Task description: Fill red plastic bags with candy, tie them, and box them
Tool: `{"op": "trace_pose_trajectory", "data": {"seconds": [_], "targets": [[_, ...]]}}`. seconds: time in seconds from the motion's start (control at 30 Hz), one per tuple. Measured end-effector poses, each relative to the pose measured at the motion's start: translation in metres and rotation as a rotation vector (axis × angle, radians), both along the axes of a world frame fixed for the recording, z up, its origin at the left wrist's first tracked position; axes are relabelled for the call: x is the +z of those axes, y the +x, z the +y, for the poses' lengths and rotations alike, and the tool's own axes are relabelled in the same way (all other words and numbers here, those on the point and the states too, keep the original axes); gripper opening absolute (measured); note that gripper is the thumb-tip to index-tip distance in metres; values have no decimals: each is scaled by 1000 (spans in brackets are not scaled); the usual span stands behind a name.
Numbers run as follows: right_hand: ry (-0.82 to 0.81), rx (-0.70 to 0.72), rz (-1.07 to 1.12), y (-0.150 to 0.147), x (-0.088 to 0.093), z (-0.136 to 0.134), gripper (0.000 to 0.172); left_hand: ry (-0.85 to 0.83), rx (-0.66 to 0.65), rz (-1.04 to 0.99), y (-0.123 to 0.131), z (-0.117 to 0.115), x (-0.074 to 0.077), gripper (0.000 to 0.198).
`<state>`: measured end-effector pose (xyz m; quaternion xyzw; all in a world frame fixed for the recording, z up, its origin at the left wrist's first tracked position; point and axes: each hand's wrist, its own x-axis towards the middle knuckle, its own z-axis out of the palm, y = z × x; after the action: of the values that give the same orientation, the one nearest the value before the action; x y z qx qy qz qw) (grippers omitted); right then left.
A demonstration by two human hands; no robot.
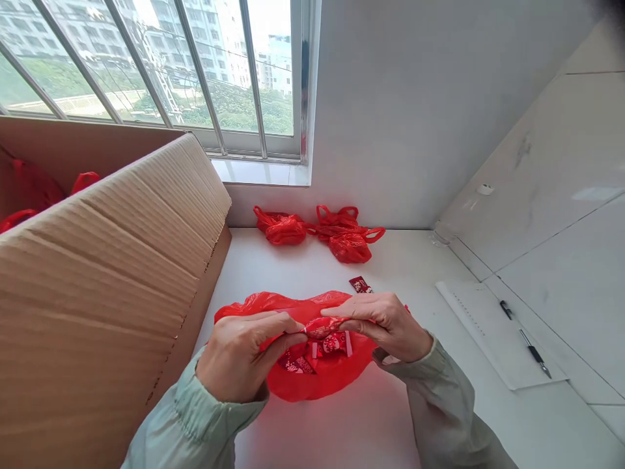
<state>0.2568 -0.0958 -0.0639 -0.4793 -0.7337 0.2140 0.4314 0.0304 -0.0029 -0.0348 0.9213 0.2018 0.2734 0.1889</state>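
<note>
Fingers point(286, 324) of the left hand point(239, 355) and right hand point(385, 326) pinch the gathered mouth of a thin red plastic bag point(317, 381) lying on the white desk point(381, 423), sweets point(325, 345) showing through; the film looks light, limp and slippery, likely best gripped at its bunched top; one loose wrapped sweet point(360, 284) lies just behind; tied red bags point(319, 233) sit by the wall; a cardboard box point(107, 286) crowds the left; pens point(525, 339) rest on paper point(493, 339) at right.
</note>
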Motion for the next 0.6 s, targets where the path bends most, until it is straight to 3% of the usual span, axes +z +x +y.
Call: {"op": "trace_pose_trajectory", "data": {"seconds": [0.33,0.43,0.6], "targets": [[-33,-104,100,-5,9,-4,21,-250,19,-32,6,1,-1,13],[-58,-103,196,-8,13,-5,20,-346,6,-14,9,-1,-4,27],[-181,-60,391,-13,16,-6,19,-313,51,11,11,-4,-10,25]]}}
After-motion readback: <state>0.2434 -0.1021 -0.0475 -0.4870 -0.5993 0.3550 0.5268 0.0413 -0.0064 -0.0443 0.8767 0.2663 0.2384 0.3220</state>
